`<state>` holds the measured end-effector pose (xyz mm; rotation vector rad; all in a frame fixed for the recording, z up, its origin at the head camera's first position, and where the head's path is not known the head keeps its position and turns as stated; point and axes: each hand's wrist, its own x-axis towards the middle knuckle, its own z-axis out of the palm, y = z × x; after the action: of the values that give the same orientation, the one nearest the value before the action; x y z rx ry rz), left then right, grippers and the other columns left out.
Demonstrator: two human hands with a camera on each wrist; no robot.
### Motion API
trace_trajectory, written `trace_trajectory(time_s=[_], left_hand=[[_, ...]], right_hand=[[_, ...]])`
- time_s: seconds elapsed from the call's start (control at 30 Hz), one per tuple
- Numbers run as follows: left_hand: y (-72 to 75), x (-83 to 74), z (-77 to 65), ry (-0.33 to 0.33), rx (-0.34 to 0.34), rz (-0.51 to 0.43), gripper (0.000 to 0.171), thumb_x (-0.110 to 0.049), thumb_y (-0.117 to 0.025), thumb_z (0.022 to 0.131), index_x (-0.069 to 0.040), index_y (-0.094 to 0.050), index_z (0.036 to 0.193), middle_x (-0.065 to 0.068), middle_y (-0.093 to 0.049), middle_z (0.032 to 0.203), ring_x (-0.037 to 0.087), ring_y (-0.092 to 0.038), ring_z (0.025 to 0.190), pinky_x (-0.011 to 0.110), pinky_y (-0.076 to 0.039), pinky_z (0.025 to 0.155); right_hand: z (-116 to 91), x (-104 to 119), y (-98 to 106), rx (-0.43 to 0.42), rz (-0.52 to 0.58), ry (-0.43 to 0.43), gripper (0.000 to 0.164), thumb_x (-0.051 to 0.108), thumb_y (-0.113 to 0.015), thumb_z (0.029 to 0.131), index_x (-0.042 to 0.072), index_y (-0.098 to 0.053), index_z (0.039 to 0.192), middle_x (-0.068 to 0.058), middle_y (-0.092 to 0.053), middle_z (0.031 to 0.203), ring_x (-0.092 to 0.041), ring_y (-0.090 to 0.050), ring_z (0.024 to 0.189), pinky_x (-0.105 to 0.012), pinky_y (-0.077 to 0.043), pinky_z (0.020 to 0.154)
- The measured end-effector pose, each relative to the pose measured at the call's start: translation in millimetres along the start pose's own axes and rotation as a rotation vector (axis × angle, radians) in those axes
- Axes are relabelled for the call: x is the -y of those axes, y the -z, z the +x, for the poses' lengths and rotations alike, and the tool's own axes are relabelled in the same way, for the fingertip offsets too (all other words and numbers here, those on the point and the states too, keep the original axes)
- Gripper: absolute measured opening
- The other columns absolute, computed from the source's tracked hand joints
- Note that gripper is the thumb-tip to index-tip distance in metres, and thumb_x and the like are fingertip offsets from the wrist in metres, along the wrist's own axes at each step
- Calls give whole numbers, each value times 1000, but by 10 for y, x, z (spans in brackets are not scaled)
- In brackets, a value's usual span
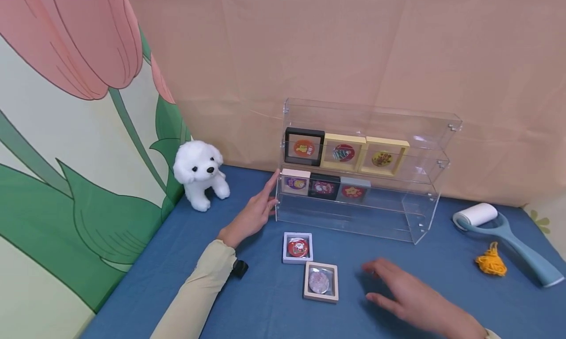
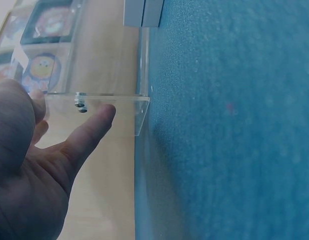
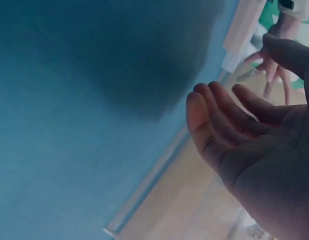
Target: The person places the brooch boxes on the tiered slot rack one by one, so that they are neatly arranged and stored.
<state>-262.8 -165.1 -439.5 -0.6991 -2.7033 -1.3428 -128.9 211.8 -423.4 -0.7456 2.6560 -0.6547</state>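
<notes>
A clear acrylic tiered display rack (image 1: 376, 216) stands on the blue cloth, holding several small framed badges. Its middle tier bears a black frame (image 1: 288, 147) and two yellow frames (image 1: 363, 155); below them are a pale pink, a black and a grey frame (image 1: 368, 183). My left hand (image 1: 252, 215) touches the rack's left side panel, fingers extended along it, as the left wrist view also shows. In front lie a white frame (image 1: 285, 248) with a red badge and a beige frame (image 1: 321, 296) with a pinkish badge. To their right hovers my right hand (image 1: 411, 297), fingers loosely bent, holding nothing.
A white plush dog (image 1: 199, 174) sits at the back left beside the tulip-printed panel (image 1: 88, 182). On the right lie a lint roller (image 1: 522, 245) with a blue handle and a bundle of orange yarn (image 1: 492, 263). A peach curtain (image 1: 345, 49) hangs behind the rack.
</notes>
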Motion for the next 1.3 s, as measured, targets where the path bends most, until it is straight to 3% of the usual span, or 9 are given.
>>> trace_trajectory(time_s=[0.13,0.3,0.73,1.07,1.3], left_hand=[[-4,10,9,-9,-8,12,90,-4,-49,105,-55,6,157,2,-17,168,29,-61,120,35,-59,87],[-16,32,13,-8,-9,25,92,-5,-50,105,-55,7,157,3,-18,167,28,-61,120,34,-59,87],[-14,32,11,-18,-12,18,95,-1,-51,104,-54,7,157,4,-18,168,31,-60,121,37,-59,87],[-22,27,6,2,-4,-1,92,-3,-50,105,-57,6,156,4,-16,168,32,-60,122,37,-59,87],[-10,20,0,3,-3,-13,94,-3,-50,105,-57,7,156,2,-15,168,31,-59,124,38,-58,89]], right_hand=[[-66,-16,-85,38,19,-86,61,60,-69,89,18,-58,133,0,-56,130,-19,-58,110,-52,-55,92],[-100,-23,-171,30,20,-110,66,63,-70,87,19,-57,134,-3,-54,133,-20,-54,112,-56,-53,93],[41,127,-255,-12,-14,-63,71,69,-65,87,19,-56,137,2,-52,134,-17,-53,117,-51,-51,99],[259,248,-313,-29,-44,27,68,64,-65,90,14,-57,136,4,-53,131,-14,-52,114,-48,-51,101],[362,312,-328,-38,-74,31,77,70,-65,87,12,-56,138,0,-52,132,-15,-52,115,-49,-51,102]])
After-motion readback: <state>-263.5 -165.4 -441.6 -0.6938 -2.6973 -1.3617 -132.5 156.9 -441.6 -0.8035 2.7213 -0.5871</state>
